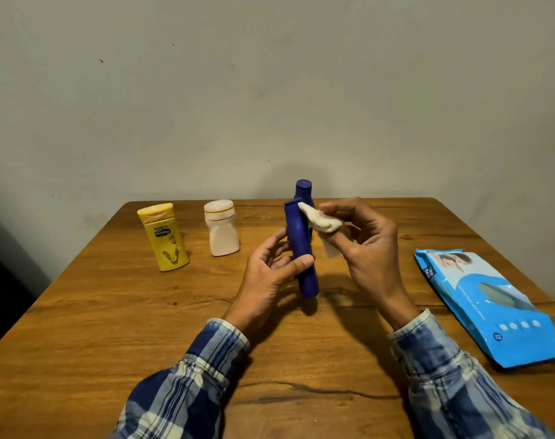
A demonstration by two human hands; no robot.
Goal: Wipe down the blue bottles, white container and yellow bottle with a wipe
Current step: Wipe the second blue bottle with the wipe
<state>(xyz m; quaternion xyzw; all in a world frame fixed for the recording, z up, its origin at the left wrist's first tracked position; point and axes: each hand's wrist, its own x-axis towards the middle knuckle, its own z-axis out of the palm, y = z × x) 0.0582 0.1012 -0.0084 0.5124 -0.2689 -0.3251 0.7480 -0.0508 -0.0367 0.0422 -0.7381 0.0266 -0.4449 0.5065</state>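
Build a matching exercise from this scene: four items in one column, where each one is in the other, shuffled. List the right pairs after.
Items
1. yellow bottle
2. white container
3. nearer blue bottle
4. wipe

Places
A. held by the right hand
B. standing farthest left on the table
C. gripped by the left hand
D. standing just right of the yellow bottle

Pairs: 1-B, 2-D, 3-C, 4-A
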